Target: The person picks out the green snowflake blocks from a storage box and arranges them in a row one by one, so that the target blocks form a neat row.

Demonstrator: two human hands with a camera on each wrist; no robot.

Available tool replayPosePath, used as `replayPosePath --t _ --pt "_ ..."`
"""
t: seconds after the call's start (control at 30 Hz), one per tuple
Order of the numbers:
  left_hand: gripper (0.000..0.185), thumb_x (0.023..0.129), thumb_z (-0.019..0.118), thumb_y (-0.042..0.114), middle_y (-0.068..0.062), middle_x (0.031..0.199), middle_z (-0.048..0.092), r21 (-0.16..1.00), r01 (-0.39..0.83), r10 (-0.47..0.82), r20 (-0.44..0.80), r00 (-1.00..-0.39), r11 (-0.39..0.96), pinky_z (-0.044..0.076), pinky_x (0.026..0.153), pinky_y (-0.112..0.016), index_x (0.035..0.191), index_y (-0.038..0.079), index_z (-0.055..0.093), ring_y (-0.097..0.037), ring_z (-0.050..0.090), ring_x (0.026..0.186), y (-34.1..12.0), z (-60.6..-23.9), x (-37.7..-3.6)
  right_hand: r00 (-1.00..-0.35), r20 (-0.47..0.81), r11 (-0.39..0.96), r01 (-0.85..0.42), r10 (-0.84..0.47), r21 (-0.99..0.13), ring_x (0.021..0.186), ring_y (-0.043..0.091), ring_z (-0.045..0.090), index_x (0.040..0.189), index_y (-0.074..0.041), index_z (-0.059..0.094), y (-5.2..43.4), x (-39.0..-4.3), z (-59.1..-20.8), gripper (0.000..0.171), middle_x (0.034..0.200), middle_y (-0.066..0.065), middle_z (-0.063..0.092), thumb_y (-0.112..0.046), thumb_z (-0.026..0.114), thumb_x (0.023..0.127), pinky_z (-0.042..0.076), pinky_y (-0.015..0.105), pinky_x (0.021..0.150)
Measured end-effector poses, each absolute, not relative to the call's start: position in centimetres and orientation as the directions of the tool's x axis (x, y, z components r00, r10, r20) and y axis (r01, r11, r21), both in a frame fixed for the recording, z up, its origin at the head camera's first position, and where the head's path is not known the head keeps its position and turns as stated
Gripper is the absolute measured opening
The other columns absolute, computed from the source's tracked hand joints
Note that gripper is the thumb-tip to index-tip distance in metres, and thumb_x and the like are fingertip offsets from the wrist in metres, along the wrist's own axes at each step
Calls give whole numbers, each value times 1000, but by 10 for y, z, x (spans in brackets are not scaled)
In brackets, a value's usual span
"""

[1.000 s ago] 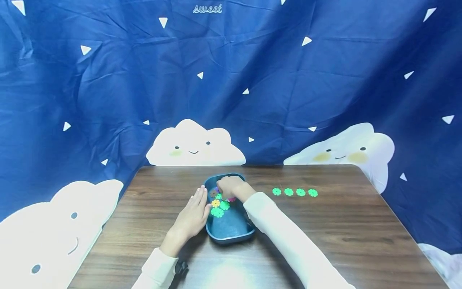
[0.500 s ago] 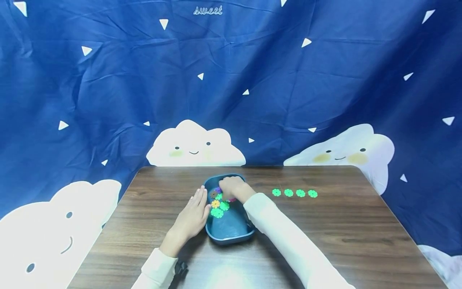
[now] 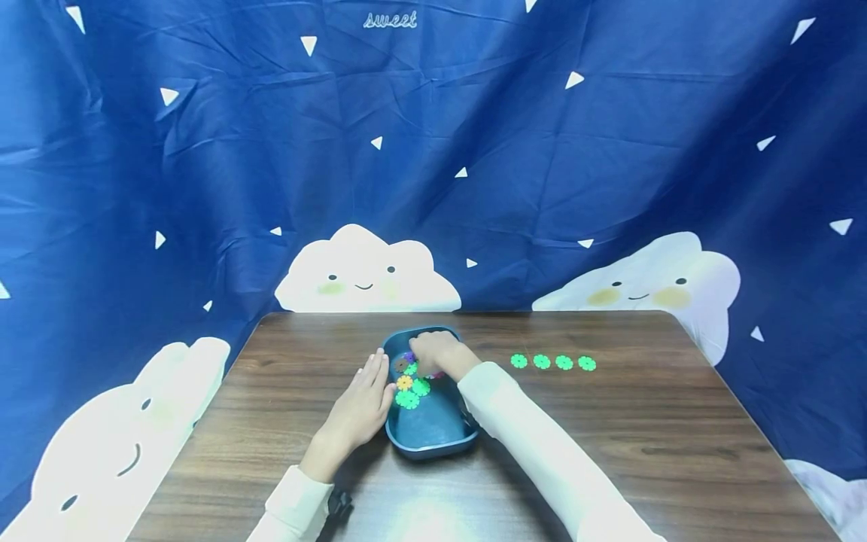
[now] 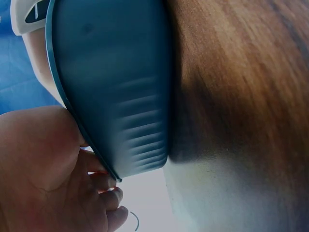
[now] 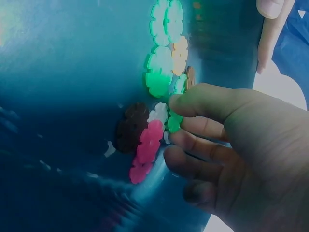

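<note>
A dark teal plastic bin (image 3: 433, 452) stands on the wooden table with several flower-shaped snap discs inside. My left hand (image 3: 362, 399) rests along the bin's left side, fingers straight; its palm is at the rim in the left wrist view. My right hand (image 5: 231, 145) reaches down into the bin, thumb and fingers bent around a green disc (image 5: 175, 122), the thumb overlapping its middle; I cannot tell whether they pinch it. Beside it lie a pink disc (image 5: 150, 140), a dark brown disc (image 5: 133, 126), an orange disc (image 5: 179, 55) and more green discs (image 5: 159, 72).
Right of the bin, several green discs (image 3: 564, 362) lie in a straight row on the wooden table (image 3: 643, 429). A blue backdrop (image 3: 508, 150) with clouds hangs behind the table. A small black object (image 3: 340, 503) sits by the left sleeve.
Both hands, the bin and the row of green discs stay nearly still. The backdrop's folds at the far left have shifted.
</note>
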State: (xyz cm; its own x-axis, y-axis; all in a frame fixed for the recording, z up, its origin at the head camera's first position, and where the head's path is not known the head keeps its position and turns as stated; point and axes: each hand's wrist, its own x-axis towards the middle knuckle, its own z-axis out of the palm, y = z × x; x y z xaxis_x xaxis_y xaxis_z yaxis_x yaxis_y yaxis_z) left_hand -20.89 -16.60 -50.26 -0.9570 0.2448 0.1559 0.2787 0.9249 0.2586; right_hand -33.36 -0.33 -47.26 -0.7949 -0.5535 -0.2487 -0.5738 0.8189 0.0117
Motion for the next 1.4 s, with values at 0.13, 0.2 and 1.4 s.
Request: replayPosePath --t 0.13,0.2,1.4 --pt "60 106 36 32 -15 163 20 260 285 250 158 -955 923 26 122 -49 154 -1 25 -30 21 151 -165 -501 -208 -790 -238 816 -578 -565 -18 88 17 61 122 -17 61 -2 -333 -471 44 106 -1 66 -40 71 86 56 36 84" --pt "60 106 36 32 -16 163 21 261 293 256 164 -952 920 27 121 -51 153 -2 25 -32 22 151 -166 -502 -208 -787 -233 815 -578 -571 -42 81 15 60 116 -18 63 0 -333 -469 37 96 -3 64 -37 72 86 56 32 75" --pt "60 106 37 32 -16 163 19 268 280 243 162 -956 922 25 122 -48 154 0 25 -31 21 151 -165 -500 -208 -806 46 796 -591 -590 -132 78 13 53 107 -21 65 120 -307 -408 26 95 -8 57 -33 70 84 48 30 68"
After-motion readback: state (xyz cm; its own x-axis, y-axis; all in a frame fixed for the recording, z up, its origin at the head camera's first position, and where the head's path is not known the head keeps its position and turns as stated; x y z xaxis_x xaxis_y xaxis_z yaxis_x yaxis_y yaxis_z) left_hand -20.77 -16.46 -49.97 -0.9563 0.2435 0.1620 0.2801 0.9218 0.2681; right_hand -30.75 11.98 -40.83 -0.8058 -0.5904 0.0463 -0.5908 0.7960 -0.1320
